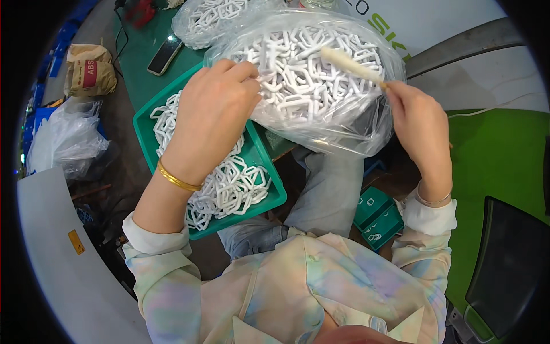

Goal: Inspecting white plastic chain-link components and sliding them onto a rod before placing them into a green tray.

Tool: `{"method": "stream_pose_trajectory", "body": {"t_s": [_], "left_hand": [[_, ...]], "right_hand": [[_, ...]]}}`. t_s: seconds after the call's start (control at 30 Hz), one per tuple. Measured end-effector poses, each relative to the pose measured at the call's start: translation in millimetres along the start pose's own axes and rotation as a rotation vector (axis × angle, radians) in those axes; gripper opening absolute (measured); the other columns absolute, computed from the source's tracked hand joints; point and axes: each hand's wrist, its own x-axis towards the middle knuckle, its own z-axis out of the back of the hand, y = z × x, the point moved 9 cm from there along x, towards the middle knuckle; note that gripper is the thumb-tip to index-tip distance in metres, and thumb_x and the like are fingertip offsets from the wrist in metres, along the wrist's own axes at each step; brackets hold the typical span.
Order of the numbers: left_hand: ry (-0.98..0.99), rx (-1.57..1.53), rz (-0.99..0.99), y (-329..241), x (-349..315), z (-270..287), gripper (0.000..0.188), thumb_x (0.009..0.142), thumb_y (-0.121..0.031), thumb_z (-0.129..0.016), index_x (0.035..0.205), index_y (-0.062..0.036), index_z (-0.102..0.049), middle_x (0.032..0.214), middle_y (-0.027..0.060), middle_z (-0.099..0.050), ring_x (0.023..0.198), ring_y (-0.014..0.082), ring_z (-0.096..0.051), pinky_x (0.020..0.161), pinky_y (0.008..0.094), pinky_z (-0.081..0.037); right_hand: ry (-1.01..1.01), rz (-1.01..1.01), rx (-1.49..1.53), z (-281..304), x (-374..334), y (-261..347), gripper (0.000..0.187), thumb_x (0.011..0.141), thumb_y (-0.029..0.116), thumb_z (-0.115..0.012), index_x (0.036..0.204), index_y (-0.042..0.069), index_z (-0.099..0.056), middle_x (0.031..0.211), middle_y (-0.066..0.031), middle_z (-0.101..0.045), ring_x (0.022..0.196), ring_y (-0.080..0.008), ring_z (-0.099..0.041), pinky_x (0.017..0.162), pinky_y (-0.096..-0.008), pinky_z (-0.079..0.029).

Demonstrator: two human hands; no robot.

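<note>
1. Nearest the lens: pastel tie-dye shirt (321, 286), sleeves pushed up, grey-jeaned knees below the work.
2. Left hand (212, 109), gold bangle at the wrist, curled over the near edge of the clear plastic bag (321, 114); fingers (243, 71) bent and closed down on the bag's film or on white pieces at its mouth. Cannot tell which.
3. Bag bulging with white plastic links (298, 74), resting across the lap and against the tabletop (143, 57) edge.
4. Right hand (415, 123) raised at the bag's right side; fingers pinched shut on the end of a pale cream stick (349, 64), which slants up-left over the top of the bag, touching or just above the film.
5. Green tray (269, 172) under the left forearm, heaped with more white links (229, 186), partly off the tabletop edge toward the lap.
6. Doing it well, as a judgement: keep the left grip firm so the bag mouth does not sag and spill; keep the stick pinched near its end, steady, tip low to the pieces; watch the tray overhang.
7. Elsewhere: second bag of links (206, 20) further back, phone (164, 54) on the tabletop, brown sack (89, 71) on the floor left, small green boxes (378, 218) below the knee.
</note>
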Motion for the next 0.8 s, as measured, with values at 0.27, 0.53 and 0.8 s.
{"method": "stream_pose_trajectory", "body": {"t_s": [0.27, 0.53, 0.8], "left_hand": [[-0.094, -0.199, -0.025, -26.2, -7.9, 2.5, 0.027, 0.077, -0.011, -0.072, 0.104, -0.0074, -0.066, 0.112, 0.0076, -0.061, 0.107, 0.0285, -0.057, 0.089, 0.0390, -0.046], [0.018, -0.127, -0.170, -34.8, -24.4, -9.8, 0.016, 0.079, -0.012, -0.065, 0.095, -0.0079, -0.063, 0.110, 0.0058, -0.060, 0.107, 0.0236, -0.056, 0.096, 0.0372, -0.040], [0.003, -0.104, -0.171, -41.2, -36.2, 5.8, 0.011, 0.078, -0.005, -0.057, 0.089, -0.0071, -0.059, 0.088, 0.0039, -0.058, 0.089, 0.0199, -0.057, 0.091, 0.0361, -0.042]], "right_hand": [[-0.018, 0.114, 0.103, 9.7, -7.3, 34.7, 0.016, 0.091, 0.014, -0.060, 0.102, 0.006, -0.069, 0.088, -0.0187, -0.066, 0.078, -0.0390, -0.063, 0.067, -0.0430, -0.050], [0.063, 0.031, -0.022, -6.8, -11.8, 10.0, 0.017, 0.093, 0.018, -0.057, 0.100, 0.007, -0.069, 0.087, -0.0181, -0.066, 0.079, -0.0397, -0.063, 0.066, -0.0454, -0.049], [-0.127, 0.064, 0.047, 18.9, -11.5, 33.9, 0.015, 0.093, 0.016, -0.059, 0.101, 0.007, -0.068, 0.088, -0.0183, -0.067, 0.078, -0.0398, -0.063, 0.066, -0.0436, -0.050]]}}
